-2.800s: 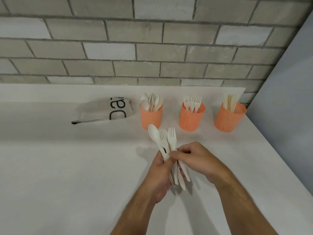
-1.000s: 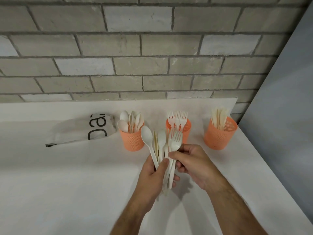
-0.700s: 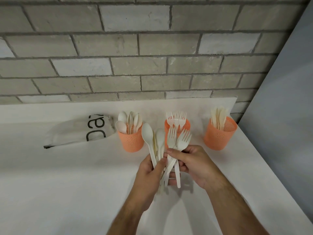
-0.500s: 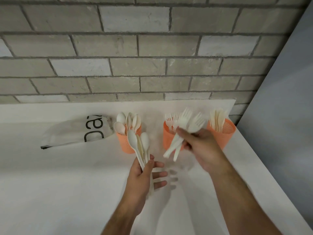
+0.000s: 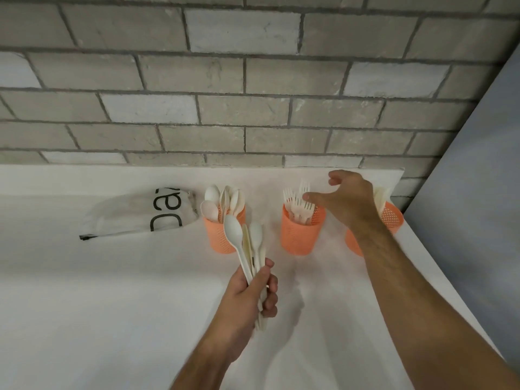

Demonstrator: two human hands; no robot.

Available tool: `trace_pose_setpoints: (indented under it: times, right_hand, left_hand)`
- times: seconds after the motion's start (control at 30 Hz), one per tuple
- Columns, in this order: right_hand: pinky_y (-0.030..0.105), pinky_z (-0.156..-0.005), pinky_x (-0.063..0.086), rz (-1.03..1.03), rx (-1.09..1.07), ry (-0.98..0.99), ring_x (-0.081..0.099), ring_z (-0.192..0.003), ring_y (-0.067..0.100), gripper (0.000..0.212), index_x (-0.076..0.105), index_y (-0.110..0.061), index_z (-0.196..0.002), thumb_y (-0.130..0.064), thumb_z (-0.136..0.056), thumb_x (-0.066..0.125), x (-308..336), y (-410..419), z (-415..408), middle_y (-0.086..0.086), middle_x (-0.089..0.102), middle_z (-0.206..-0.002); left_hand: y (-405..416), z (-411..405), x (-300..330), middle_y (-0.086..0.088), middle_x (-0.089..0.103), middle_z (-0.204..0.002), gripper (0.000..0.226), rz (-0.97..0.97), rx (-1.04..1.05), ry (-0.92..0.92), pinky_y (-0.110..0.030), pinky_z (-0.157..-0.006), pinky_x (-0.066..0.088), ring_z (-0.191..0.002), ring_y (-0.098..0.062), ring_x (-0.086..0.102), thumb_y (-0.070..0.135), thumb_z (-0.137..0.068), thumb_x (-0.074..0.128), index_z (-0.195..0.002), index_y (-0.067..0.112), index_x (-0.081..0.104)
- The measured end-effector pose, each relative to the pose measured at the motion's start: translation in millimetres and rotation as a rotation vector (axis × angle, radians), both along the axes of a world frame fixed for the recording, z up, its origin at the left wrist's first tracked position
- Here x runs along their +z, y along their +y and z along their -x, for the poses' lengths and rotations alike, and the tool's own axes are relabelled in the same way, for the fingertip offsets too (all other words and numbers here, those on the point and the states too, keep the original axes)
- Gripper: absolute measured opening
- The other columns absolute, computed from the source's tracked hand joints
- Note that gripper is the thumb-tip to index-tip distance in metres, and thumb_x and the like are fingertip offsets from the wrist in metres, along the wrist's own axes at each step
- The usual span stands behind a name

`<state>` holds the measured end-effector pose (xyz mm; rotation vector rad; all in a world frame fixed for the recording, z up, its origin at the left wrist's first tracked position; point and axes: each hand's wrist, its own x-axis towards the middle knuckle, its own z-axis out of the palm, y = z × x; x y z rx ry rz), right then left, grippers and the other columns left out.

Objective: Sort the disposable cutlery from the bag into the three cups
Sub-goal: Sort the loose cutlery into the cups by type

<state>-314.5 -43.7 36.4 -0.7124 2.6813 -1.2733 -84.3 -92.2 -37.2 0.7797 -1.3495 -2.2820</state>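
Three orange mesh cups stand in a row near the wall. The left cup (image 5: 222,237) holds spoons, the middle cup (image 5: 299,235) holds forks (image 5: 298,204), and the right cup (image 5: 392,218), partly hidden behind my right forearm, holds knives. My left hand (image 5: 250,296) grips a bunch of white cutlery (image 5: 247,246), spoons and a knife, in front of the left cup. My right hand (image 5: 346,201) hovers just above and behind the middle cup, fingers spread, holding nothing.
A flattened clear plastic bag (image 5: 135,215) with black lettering lies left of the cups. The white counter (image 5: 98,305) ends at a grey brick wall (image 5: 225,108) behind. A grey panel (image 5: 472,220) borders the counter's right edge.
My right hand pulled forks out of the bunch, carried them to the middle cup and let them go. My left hand kept the remaining spoons and knife.
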Motion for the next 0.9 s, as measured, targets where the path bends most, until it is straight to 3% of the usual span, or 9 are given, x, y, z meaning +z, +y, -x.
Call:
trace_pose_setpoints:
  times: [0.07, 0.17, 0.27, 0.33, 0.4, 0.5, 0.63, 0.73, 0.9]
  right_hand:
    - [0.018, -0.078, 0.044, 0.051, 0.024, 0.037, 0.062, -0.100, 0.010, 0.057, 0.066, -0.018, -0.123, -0.034, -0.073, 0.086, 7.3, 9.8, -14.9, -0.004, 0.066, -0.118]
    - [0.007, -0.057, 0.042, 0.130, 0.253, -0.130, 0.062, -0.065, -0.004, 0.010, 0.077, -0.021, -0.093, -0.020, -0.083, 0.077, 8.0, 25.6, -49.5, -0.011, 0.074, -0.084]
    - [0.004, -0.056, 0.040, 0.021, 0.582, -0.388, 0.058, -0.056, -0.004, 0.009, 0.079, -0.010, -0.087, -0.015, -0.089, 0.072, -2.7, 37.9, -86.8, -0.009, 0.067, -0.062]
    - [0.010, -0.058, 0.043, 0.089, 0.638, -0.518, 0.055, -0.054, 0.006, 0.013, 0.078, -0.004, -0.091, -0.014, -0.091, 0.071, -14.0, 41.2, -100.4, 0.002, 0.059, -0.057]
    - [0.017, -0.063, 0.047, 0.178, 0.553, -0.535, 0.058, -0.058, 0.008, 0.010, 0.080, -0.010, -0.090, -0.017, -0.089, 0.074, -24.2, 41.0, -103.6, 0.006, 0.064, -0.061]
    - [0.016, -0.060, 0.044, 0.224, 0.428, -0.488, 0.059, -0.059, 0.004, 0.011, 0.081, -0.011, -0.085, -0.017, -0.089, 0.073, -34.3, 42.1, -102.1, 0.001, 0.072, -0.069]
    - [0.025, -0.055, 0.044, 0.358, 0.318, -0.504, 0.050, -0.058, 0.015, 0.016, 0.078, -0.005, -0.088, -0.015, -0.093, 0.067, -32.4, 51.1, -89.7, 0.025, 0.064, -0.073]
    - [0.021, -0.056, 0.049, 0.426, 0.265, -0.476, 0.053, -0.057, 0.013, 0.018, 0.075, 0.003, -0.088, -0.010, -0.095, 0.065, -17.1, 58.9, -67.3, 0.009, 0.062, -0.063]
    - [0.017, -0.057, 0.051, 0.532, 0.139, -0.255, 0.057, -0.056, 0.007, 0.011, 0.073, 0.000, -0.090, -0.009, -0.092, 0.068, 21.1, 79.9, -16.1, 0.006, 0.063, -0.065]
  left_hand:
    - [1.3, 0.2, 3.2, -0.006, 0.053, -0.073, 0.018, -0.020, -0.022, 0.038, -0.025, -0.052, 0.035, -0.055, -0.016, 0.041, 0.014, -0.101, 0.047, -0.113, 0.003, 0.055]
    - [2.8, -0.1, 8.2, -0.010, 0.056, -0.077, 0.023, -0.033, -0.053, 0.084, -0.026, -0.054, 0.039, -0.058, -0.018, 0.044, 0.012, -0.101, 0.046, -0.115, -0.003, 0.055]
    - [3.4, -0.3, 13.1, -0.015, 0.060, -0.083, 0.029, -0.035, -0.086, 0.106, -0.030, -0.059, 0.045, -0.061, -0.021, 0.052, 0.017, -0.097, 0.049, -0.113, -0.005, 0.060]
    - [3.2, -1.6, 15.1, -0.017, 0.065, -0.086, 0.032, -0.018, -0.134, 0.089, -0.034, -0.062, 0.051, -0.065, -0.023, 0.058, 0.023, -0.095, 0.051, -0.110, -0.002, 0.064]
    - [2.8, -4.3, 15.3, -0.018, 0.069, -0.094, 0.033, -0.016, -0.209, 0.062, -0.040, -0.066, 0.056, -0.072, -0.026, 0.063, 0.026, -0.098, 0.050, -0.114, 0.002, 0.065]
    - [2.5, -8.5, 14.5, -0.019, 0.071, -0.104, 0.032, -0.002, -0.277, 0.022, -0.047, -0.072, 0.057, -0.081, -0.032, 0.066, 0.030, -0.102, 0.045, -0.119, 0.010, 0.064]
    - [4.7, -5.5, 9.2, -0.018, 0.068, -0.090, 0.028, 0.009, -0.211, -0.032, -0.032, -0.055, 0.047, -0.064, -0.025, 0.058, 0.029, -0.104, 0.043, -0.115, 0.009, 0.058]
    - [9.8, 2.8, 4.8, -0.010, 0.055, -0.073, 0.020, -0.015, -0.159, -0.027, -0.026, -0.050, 0.027, -0.051, -0.016, 0.038, 0.024, -0.104, 0.042, -0.108, 0.008, 0.053]
    - [20.6, 15.8, 4.7, -0.007, 0.050, -0.071, 0.022, 0.013, -0.132, -0.007, -0.025, -0.049, 0.026, -0.051, -0.014, 0.035, 0.022, -0.103, 0.044, -0.110, 0.006, 0.057]
